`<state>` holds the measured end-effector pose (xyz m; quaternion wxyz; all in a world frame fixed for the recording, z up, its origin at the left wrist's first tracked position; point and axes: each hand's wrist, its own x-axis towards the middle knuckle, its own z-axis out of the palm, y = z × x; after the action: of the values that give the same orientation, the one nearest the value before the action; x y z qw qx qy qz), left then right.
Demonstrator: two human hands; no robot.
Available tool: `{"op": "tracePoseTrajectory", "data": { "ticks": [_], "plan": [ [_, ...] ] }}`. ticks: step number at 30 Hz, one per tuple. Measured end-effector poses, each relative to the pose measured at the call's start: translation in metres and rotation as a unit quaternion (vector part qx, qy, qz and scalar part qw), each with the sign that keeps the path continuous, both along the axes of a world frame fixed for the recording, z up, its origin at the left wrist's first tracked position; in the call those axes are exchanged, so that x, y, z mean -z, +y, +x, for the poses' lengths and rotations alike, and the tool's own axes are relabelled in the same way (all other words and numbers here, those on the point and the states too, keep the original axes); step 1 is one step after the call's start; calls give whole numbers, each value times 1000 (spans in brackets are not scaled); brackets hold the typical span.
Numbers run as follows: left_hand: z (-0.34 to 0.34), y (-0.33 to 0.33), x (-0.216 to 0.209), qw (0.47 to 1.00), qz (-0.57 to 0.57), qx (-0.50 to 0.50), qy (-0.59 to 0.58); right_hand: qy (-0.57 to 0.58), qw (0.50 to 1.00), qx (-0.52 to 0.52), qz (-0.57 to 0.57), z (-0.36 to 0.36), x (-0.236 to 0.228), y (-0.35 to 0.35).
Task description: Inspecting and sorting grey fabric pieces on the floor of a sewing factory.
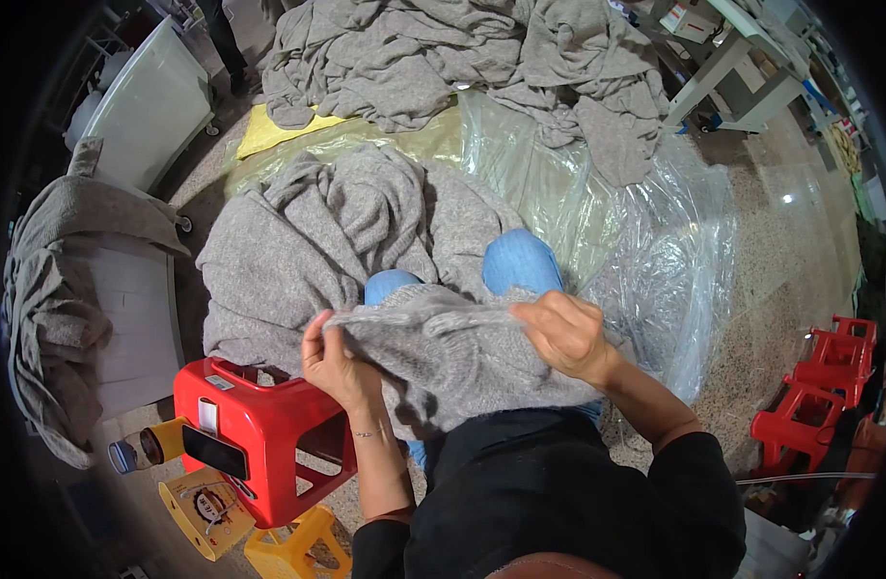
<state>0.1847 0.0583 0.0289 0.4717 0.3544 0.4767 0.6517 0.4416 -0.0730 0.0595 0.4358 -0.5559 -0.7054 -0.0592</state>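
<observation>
A grey knit garment [462, 362] lies across my lap, its ribbed edge stretched taut between my two hands. My left hand [335, 362] pinches one end of that edge between thumb and fingers. At the other end, my right hand [566, 333] is closed around the knit. Below the raised edge, the fabric hangs in loose folds over my thighs. Just beyond my knees, a heap of the same grey knit fabric [317, 222] spreads over the floor on the left side.
A red plastic stool [269, 425] with a phone [214, 452] stands at my left, a yellow stool [303, 545] below it. Clear plastic sheeting [655, 261] covers the floor ahead. More grey knits [404, 58] lie beyond. White bins [149, 106] stand left, red stools [800, 420] right.
</observation>
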Motion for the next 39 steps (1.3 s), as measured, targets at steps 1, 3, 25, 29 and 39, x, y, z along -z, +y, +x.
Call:
{"op": "tracePoseTrajectory", "data": {
  "ticks": [1,3,25,29,39],
  "plan": [
    [-2,4,0,1000,2,-19,-6,5,1000,-6,9,-1,-1,-1],
    [-7,10,1,998,13,-66,-22,-3,1000,-13,20,-4,-2,-3],
    [-8,31,9,996,-3,-91,21,43,996,-16,-73,-9,-12,-6],
    [-8,6,-4,980,-148,106,78,2,984,86,-158,16,-17,-6],
    [12,-28,-57,884,-199,375,-195,-27,994,-102,26,1,-48,-5]
  ]
}}
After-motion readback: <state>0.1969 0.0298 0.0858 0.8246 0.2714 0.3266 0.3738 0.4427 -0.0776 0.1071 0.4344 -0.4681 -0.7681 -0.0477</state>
